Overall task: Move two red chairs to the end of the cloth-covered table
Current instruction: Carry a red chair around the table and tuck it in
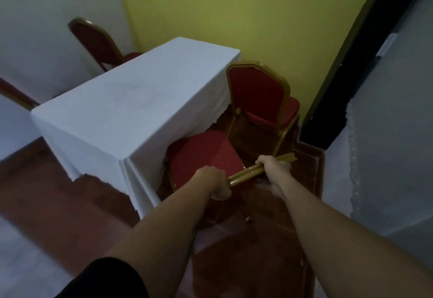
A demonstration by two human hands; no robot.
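- Head view, the grip: the left hand (216,184) and the right hand (273,168) both have their fingers wrapped around the gold top rail of the near red chair (201,154), left at the rail's near end and right further along it. The rail looks glossy, so a hand could slip if the chair is jerked or lifted by the rail alone.
- Head view, where the chair is: its seat is partly tucked under the corner of the white-clothed worktop (131,100), with the hanging cloth (138,180) draped against the seat's left side. My judgement is that a push or swing could snag that cloth and drag it askew.
- Head view, the neighbour: the second red chair (257,96) stands just beyond, between the worktop's side and the yellow-green wall (234,11). The two frames are close; turning the held chair to the right could knock their gold legs together or scrape the wall.
- Head view, the floor: the held chair's legs are mostly hidden under the arms, so I cannot tell whether all are down. Dragging it could scuff the reddish floor (58,199) or catch a leg and tip the chair.
- Head view, elsewhere: a third red chair (98,44) sits at the far side, well apart and out of harm's way.
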